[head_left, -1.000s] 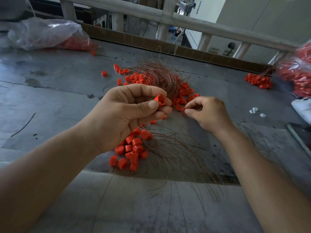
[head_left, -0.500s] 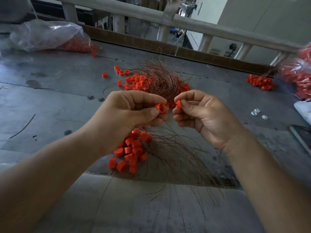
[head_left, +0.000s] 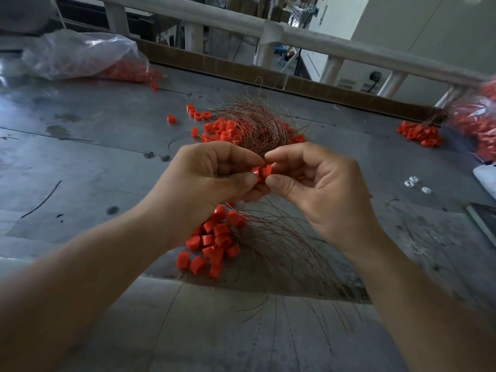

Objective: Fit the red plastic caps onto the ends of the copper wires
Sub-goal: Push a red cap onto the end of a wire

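Note:
My left hand (head_left: 212, 181) and my right hand (head_left: 316, 189) meet above the middle of the table. Between thumb and fingertips they pinch two red caps (head_left: 262, 171) pressed against each other. Below the hands lies a bundle of thin copper wires (head_left: 284, 245) with a cluster of red caps (head_left: 214, 242) on its left ends. Behind the hands a curled heap of copper wires (head_left: 257, 124) lies over loose red caps (head_left: 222, 130). Whether a wire runs into the pinched caps is hidden by my fingers.
The grey metal table (head_left: 94, 162) carries a clear plastic bag of red caps (head_left: 88, 57) at back left and another bag (head_left: 475, 124) at the right edge, with a small cap pile (head_left: 418, 132) beside it. Small white pieces (head_left: 416, 183) lie at right. A white railing (head_left: 268, 30) borders the back.
My right hand picked a red cap from the heap, rose and moved left to meet my left hand. The two caps, apart half a second ago, now touch.

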`<state>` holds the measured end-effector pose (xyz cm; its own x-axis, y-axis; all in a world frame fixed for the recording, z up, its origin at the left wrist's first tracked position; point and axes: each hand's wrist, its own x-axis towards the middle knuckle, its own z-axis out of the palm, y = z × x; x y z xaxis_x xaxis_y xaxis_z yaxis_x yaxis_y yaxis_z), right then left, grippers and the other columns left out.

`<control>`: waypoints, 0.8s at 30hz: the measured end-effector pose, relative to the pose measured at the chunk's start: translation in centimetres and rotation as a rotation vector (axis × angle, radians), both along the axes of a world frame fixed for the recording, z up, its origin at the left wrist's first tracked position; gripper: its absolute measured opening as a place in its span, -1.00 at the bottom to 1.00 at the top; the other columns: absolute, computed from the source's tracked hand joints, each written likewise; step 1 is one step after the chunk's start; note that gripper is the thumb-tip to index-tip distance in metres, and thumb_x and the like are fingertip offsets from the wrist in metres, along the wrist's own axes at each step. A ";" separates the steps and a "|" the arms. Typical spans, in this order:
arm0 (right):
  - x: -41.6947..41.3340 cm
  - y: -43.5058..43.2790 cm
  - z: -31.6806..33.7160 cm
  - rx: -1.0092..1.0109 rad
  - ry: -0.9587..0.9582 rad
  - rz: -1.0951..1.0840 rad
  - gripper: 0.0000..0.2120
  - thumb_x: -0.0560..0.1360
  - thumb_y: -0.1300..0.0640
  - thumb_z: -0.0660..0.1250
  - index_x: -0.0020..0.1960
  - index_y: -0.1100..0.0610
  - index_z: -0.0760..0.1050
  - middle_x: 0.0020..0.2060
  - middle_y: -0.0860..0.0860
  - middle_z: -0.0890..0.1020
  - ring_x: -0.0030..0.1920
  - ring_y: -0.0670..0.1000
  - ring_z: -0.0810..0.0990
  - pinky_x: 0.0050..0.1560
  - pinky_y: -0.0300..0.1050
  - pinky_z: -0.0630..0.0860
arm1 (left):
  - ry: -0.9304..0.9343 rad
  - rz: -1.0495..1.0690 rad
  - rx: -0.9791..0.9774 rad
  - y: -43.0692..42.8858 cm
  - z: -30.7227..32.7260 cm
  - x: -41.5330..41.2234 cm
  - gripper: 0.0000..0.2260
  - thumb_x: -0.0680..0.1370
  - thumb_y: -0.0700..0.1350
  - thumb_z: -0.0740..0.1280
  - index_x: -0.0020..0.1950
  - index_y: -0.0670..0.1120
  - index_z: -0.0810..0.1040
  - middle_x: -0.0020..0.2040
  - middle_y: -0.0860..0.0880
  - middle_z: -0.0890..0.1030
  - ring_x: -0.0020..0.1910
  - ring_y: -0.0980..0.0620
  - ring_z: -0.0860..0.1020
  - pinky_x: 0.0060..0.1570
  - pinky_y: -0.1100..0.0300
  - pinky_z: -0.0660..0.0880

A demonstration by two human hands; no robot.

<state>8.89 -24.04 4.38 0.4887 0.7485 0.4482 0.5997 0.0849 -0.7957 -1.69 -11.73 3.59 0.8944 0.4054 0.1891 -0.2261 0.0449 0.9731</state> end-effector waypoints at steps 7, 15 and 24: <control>-0.4 -0.1 0.1 0.006 -0.053 -0.023 -0.74 0.32 0.28 0.45 -0.12 -0.05 0.55 -0.19 -0.08 0.64 -0.18 -0.09 0.64 -0.13 -0.25 0.57 | 0.006 0.024 0.089 -0.1 0.1 -0.1 -0.80 0.25 -0.23 0.33 -0.15 -0.11 0.58 -0.32 -0.01 0.68 -0.35 0.11 0.65 -0.31 0.40 0.52; -0.5 0.0 0.1 0.019 -0.105 -0.044 -0.75 0.31 0.26 0.46 -0.08 0.01 0.56 -0.20 -0.13 0.63 -0.21 -0.13 0.64 -0.18 -0.32 0.55 | 0.011 0.028 0.106 -0.1 -0.1 0.0 -0.81 0.26 -0.22 0.33 -0.16 -0.08 0.59 -0.34 -0.01 0.68 -0.35 0.11 0.65 -0.32 0.39 0.52; -0.6 0.0 0.0 0.019 -0.168 -0.073 -0.75 0.31 0.25 0.47 -0.03 0.08 0.57 -0.23 -0.16 0.61 -0.22 -0.19 0.63 -0.19 -0.40 0.52 | 0.000 0.033 0.146 -0.3 0.0 0.0 -0.81 0.25 -0.21 0.32 -0.17 -0.06 0.57 -0.36 0.05 0.67 -0.36 0.15 0.64 -0.33 0.43 0.51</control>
<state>8.30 -24.03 4.40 0.4588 0.7045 0.5414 0.7289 0.0501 -0.6828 -1.73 -12.00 3.63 0.8808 0.4031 0.2484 -0.2254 -0.1044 0.9687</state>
